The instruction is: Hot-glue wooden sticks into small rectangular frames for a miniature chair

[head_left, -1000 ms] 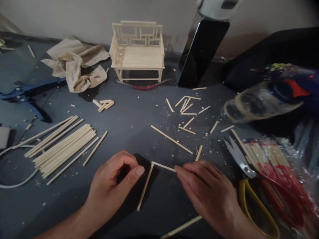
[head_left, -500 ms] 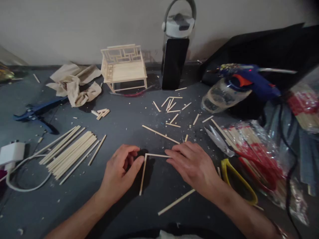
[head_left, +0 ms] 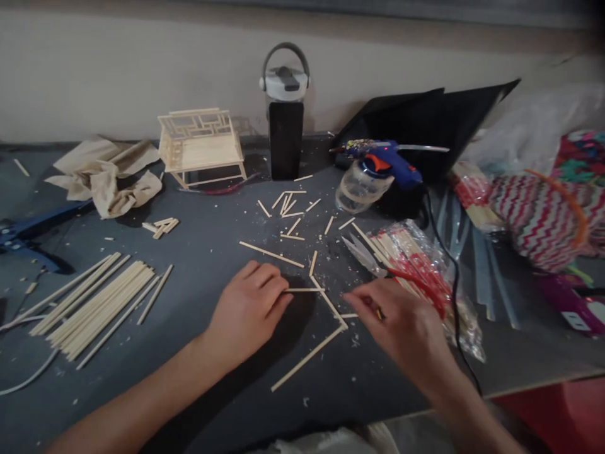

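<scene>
My left hand (head_left: 253,309) is closed on a thin wooden stick (head_left: 305,290) that points right from its fingertips. Over at the right, my right hand (head_left: 397,321) has its fingers curled together near the scissors; what it may hold is hidden. Between the hands, a slanting stick (head_left: 328,299) lies on the dark table, its lower end by a longer stick (head_left: 307,358). Another stick (head_left: 271,253) rests beyond my left hand. Short cut pieces (head_left: 293,205) are scattered farther back.
A stick bundle (head_left: 106,306) and blue cutters (head_left: 38,239) lie left. At the back stand a miniature wooden bench (head_left: 203,151), a phone (head_left: 286,142) before a bottle (head_left: 285,85), and a glue gun (head_left: 392,161) on a jar. Packaged sticks (head_left: 401,252) lie right.
The view has turned right. My right hand has moved away from the joined sticks toward the scissors. My left hand has come over the stick, now closed on it.
</scene>
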Motion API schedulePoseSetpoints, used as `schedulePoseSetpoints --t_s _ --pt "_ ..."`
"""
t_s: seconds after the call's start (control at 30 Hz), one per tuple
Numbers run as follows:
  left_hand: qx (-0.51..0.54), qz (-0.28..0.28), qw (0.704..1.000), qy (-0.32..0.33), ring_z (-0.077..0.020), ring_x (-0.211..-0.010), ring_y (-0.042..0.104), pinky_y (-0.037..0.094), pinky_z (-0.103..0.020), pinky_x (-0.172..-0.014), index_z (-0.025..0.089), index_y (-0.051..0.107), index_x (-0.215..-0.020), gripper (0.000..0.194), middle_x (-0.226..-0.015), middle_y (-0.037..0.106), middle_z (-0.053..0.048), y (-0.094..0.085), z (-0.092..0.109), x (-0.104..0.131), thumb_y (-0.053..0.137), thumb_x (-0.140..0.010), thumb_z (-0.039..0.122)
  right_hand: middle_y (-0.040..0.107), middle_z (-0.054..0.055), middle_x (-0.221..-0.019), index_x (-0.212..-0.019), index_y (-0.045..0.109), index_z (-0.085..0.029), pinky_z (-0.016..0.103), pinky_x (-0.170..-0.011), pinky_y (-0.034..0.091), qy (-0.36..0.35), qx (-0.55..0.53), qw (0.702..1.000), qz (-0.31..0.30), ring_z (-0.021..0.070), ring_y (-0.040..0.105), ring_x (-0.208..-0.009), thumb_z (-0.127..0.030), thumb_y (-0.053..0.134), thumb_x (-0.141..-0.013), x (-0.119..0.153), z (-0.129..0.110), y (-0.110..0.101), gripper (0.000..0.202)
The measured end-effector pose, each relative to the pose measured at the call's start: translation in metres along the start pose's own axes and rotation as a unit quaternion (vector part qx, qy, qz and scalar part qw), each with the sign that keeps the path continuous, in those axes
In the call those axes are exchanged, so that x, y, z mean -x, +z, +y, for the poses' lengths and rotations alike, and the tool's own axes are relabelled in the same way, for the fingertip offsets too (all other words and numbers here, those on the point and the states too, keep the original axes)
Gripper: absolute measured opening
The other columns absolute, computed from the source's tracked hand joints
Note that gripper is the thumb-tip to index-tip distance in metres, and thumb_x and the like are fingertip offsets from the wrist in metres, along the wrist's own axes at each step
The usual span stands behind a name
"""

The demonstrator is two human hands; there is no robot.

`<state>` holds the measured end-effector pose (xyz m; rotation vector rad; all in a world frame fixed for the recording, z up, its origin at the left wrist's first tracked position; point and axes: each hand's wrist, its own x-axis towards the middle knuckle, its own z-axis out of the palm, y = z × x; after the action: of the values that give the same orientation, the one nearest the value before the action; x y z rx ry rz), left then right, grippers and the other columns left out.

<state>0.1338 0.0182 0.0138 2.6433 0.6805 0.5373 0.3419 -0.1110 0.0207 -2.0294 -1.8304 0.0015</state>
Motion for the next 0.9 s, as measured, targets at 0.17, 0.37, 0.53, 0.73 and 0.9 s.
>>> schedulePoseSetpoints --t_s 0.17,0.37,0.53,0.73,0.9 --pt "-0.017 -0.087 0.996 0.009 -0.0249 -0.093 0.053 0.047 -0.04 -0.083 0.015 0.065 -0.091 0.009 -0.092 0.063 -0.007 0.018 0.01 -0.023 0.06 -0.085 0.019 0.062 0.001 -0.07 -0.076 0.059 -0.019 0.026 -0.06 0.038 0.019 0.015 1.0 -0.018 0.0162 0.059 -0.066 -0.034 0.06 -0.087 0.016 -0.013 0.024 0.019" --pt "-0.018 -0.106 0.994 0.001 -0.0208 -0.083 0.057 0.048 -0.036 -0.077 0.015 0.064 -0.08 0.015 -0.083 0.062 -0.005 0.023 0.006 -0.026 0.053 -0.089 0.017 0.056 -0.002 -0.062 -0.066 0.052 -0.02 0.025 -0.054 0.031 0.052 0.034 0.997 -0.043 0.0125 0.052 -0.055 -0.021 0.058 -0.083 0.017 -0.02 0.029 0.019" --pt "0.003 -0.103 0.994 -0.018 -0.0197 -0.083 0.059 0.049 -0.034 -0.077 0.016 0.066 -0.084 0.01 -0.084 0.063 -0.004 0.024 0.0 -0.027 0.057 -0.088 0.018 0.054 -0.002 -0.061 -0.064 0.05 -0.02 0.026 -0.055 0.03 0.058 0.026 0.997 -0.036 0.0121 0.051 -0.055 -0.021 0.057 -0.083 0.026 -0.027 0.028 0.02" --pt "0.027 -0.119 0.992 -0.018 -0.0189 -0.083 0.06 0.05 -0.031 -0.073 0.018 0.068 -0.092 0.01 -0.085 0.063 -0.003 0.018 -0.006 -0.023 0.06 -0.086 0.016 0.053 -0.002 -0.06 -0.062 0.048 -0.021 0.028 -0.056 0.029 0.044 0.019 0.998 -0.029 0.0135 0.05 -0.057 -0.019 0.054 -0.083 0.034 -0.041 0.032 0.023" --pt "0.042 -0.115 0.992 -0.024 -0.0194 -0.084 0.058 0.048 -0.033 -0.074 0.018 0.068 -0.088 0.011 -0.085 0.062 -0.003 0.013 -0.01 -0.014 0.057 -0.088 0.017 0.052 -0.001 -0.06 -0.062 0.047 -0.02 0.028 -0.057 0.03 0.038 0.005 0.999 -0.023 0.0133 0.05 -0.057 -0.019 0.052 -0.086 0.034 -0.046 0.034 0.025"
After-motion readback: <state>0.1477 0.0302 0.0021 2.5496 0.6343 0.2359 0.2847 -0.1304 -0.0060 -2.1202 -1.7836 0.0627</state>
